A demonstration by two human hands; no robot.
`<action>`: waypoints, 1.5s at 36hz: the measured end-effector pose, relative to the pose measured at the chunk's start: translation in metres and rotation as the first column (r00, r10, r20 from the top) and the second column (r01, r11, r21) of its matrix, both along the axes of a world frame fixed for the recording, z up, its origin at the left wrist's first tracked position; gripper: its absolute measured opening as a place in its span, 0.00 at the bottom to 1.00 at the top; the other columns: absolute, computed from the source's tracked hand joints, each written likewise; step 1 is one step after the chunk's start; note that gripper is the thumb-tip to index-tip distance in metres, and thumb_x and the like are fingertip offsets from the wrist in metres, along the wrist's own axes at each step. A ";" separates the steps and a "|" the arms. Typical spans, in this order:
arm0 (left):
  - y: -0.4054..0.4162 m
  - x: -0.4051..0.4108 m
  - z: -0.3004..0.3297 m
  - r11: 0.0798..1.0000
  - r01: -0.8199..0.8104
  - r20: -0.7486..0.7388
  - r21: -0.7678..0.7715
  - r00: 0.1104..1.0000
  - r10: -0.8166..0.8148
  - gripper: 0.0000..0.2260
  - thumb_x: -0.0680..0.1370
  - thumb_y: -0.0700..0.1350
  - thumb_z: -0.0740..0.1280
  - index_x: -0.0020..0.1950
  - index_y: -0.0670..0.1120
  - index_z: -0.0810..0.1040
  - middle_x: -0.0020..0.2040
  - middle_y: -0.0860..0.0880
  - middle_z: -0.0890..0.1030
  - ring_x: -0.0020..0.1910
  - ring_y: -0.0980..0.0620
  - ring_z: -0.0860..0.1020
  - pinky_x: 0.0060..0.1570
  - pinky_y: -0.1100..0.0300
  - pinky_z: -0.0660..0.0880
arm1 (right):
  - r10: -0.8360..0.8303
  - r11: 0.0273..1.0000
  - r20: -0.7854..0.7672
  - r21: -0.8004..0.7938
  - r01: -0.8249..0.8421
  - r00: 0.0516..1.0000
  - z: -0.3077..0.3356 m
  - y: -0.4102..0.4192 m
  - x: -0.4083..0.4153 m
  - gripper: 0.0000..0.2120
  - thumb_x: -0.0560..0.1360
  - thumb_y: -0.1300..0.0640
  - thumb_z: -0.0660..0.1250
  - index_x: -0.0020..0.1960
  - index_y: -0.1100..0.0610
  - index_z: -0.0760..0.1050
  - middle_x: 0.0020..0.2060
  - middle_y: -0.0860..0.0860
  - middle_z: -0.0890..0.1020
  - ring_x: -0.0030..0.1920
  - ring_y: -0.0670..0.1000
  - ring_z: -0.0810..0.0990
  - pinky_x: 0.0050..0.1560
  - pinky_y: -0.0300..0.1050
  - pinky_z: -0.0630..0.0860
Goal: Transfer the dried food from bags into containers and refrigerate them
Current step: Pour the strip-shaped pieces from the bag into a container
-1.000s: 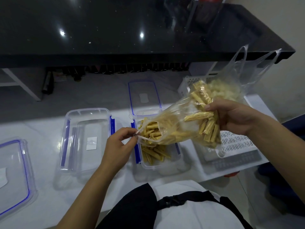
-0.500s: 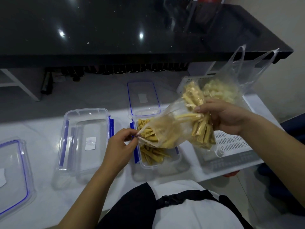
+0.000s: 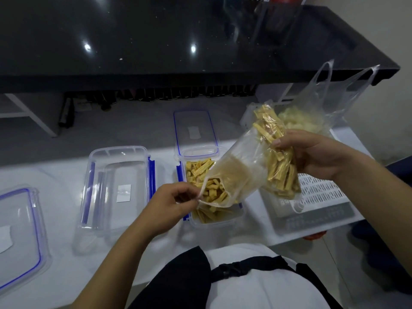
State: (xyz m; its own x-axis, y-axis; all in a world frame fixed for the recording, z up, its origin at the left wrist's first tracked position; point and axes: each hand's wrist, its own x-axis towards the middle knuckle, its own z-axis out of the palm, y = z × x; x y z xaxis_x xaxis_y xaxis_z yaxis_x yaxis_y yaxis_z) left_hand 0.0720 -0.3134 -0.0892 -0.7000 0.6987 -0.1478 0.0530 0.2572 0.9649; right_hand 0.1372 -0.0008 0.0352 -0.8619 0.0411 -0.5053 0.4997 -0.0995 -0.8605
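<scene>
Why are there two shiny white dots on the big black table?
In the head view, they are glare: lights mirrored in the glossy black tabletop. The same view bends straight edges because the lens is wide, and the white counter is brighter near the person, shaded farther back.

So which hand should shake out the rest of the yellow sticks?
Probably the right hand: it grips the raised bag where the leftover sticks sit. The left hand only pinches the mouth open over the container.
</scene>
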 end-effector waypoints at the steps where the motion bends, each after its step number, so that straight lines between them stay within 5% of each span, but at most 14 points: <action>1: -0.002 0.000 0.000 0.999 0.048 0.034 0.002 0.998 -0.048 0.11 0.77 0.37 0.72 0.48 0.54 0.86 0.47 0.50 0.85 0.48 0.49 0.83 0.50 0.56 0.82 | 0.009 1.000 -0.008 -0.003 -0.009 1.000 0.000 0.001 0.001 0.06 0.66 0.56 0.71 0.43 0.50 0.83 0.38 0.52 0.83 0.37 0.52 0.83 0.36 0.47 0.81; 5: -0.008 -0.005 0.001 0.993 0.116 0.079 -0.009 0.990 -0.115 0.10 0.77 0.38 0.72 0.49 0.54 0.86 0.48 0.47 0.85 0.50 0.46 0.84 0.52 0.51 0.82 | 0.056 0.998 -0.006 -0.015 -0.056 0.998 0.001 0.005 0.004 0.08 0.63 0.56 0.76 0.41 0.49 0.84 0.39 0.52 0.84 0.37 0.52 0.84 0.35 0.47 0.82; 12: 0.005 -0.024 0.007 0.986 -0.155 -0.083 -0.066 0.985 0.150 0.12 0.77 0.37 0.72 0.45 0.55 0.85 0.42 0.55 0.85 0.42 0.56 0.82 0.41 0.68 0.77 | -0.068 0.998 0.010 0.009 0.068 0.998 0.001 0.002 -0.004 0.07 0.65 0.55 0.71 0.43 0.53 0.79 0.37 0.54 0.80 0.34 0.53 0.81 0.36 0.45 0.80; 19: 0.016 -0.033 0.016 0.971 -0.240 -0.209 0.003 0.949 0.235 0.12 0.78 0.39 0.71 0.46 0.58 0.83 0.43 0.54 0.84 0.43 0.55 0.82 0.43 0.67 0.79 | -0.088 0.996 -0.020 -0.002 0.088 0.996 0.008 0.005 -0.005 0.09 0.66 0.55 0.72 0.45 0.54 0.76 0.36 0.52 0.78 0.35 0.52 0.80 0.35 0.45 0.81; 28: 0.000 -0.011 0.010 0.992 0.127 0.038 -0.011 0.991 -0.127 0.09 0.77 0.40 0.71 0.49 0.55 0.85 0.48 0.50 0.85 0.50 0.50 0.84 0.51 0.56 0.82 | -0.005 0.999 -0.047 -0.054 0.003 0.999 0.011 0.012 0.007 0.13 0.64 0.58 0.73 0.49 0.53 0.78 0.36 0.51 0.80 0.34 0.51 0.83 0.33 0.46 0.81; 33: 0.007 -0.010 0.005 0.998 -0.052 -0.049 -0.029 0.998 0.050 0.10 0.78 0.42 0.71 0.49 0.59 0.84 0.46 0.55 0.84 0.46 0.53 0.83 0.47 0.62 0.82 | -0.029 0.998 -0.083 -0.057 0.025 0.996 0.017 0.016 0.006 0.07 0.67 0.56 0.69 0.45 0.51 0.81 0.36 0.51 0.80 0.34 0.51 0.81 0.37 0.47 0.80; 37: 0.014 -0.011 0.004 0.992 -0.125 -0.107 -0.001 0.986 0.124 0.12 0.78 0.40 0.70 0.46 0.59 0.83 0.44 0.56 0.83 0.41 0.53 0.82 0.41 0.67 0.79 | -0.019 0.997 -0.076 -0.074 0.013 0.997 0.021 0.012 0.002 0.15 0.62 0.54 0.74 0.48 0.53 0.79 0.38 0.53 0.79 0.37 0.54 0.80 0.44 0.52 0.77; 45: 0.022 -0.013 0.007 0.964 -0.258 -0.147 0.064 0.953 0.265 0.11 0.79 0.41 0.70 0.47 0.59 0.82 0.44 0.57 0.84 0.42 0.53 0.82 0.40 0.67 0.79 | -0.012 0.998 -0.115 -0.068 0.004 0.993 0.030 0.005 -0.008 0.10 0.70 0.57 0.69 0.51 0.54 0.77 0.40 0.52 0.79 0.39 0.54 0.79 0.46 0.52 0.77; 54: 0.020 -0.014 0.008 0.968 -0.247 -0.166 0.042 0.954 0.251 0.09 0.79 0.43 0.70 0.47 0.59 0.82 0.44 0.59 0.84 0.40 0.55 0.81 0.41 0.68 0.78 | 0.036 0.995 -0.113 -0.086 -0.046 0.993 0.036 0.006 -0.013 0.17 0.65 0.54 0.73 0.52 0.54 0.75 0.40 0.52 0.78 0.39 0.53 0.80 0.46 0.54 0.78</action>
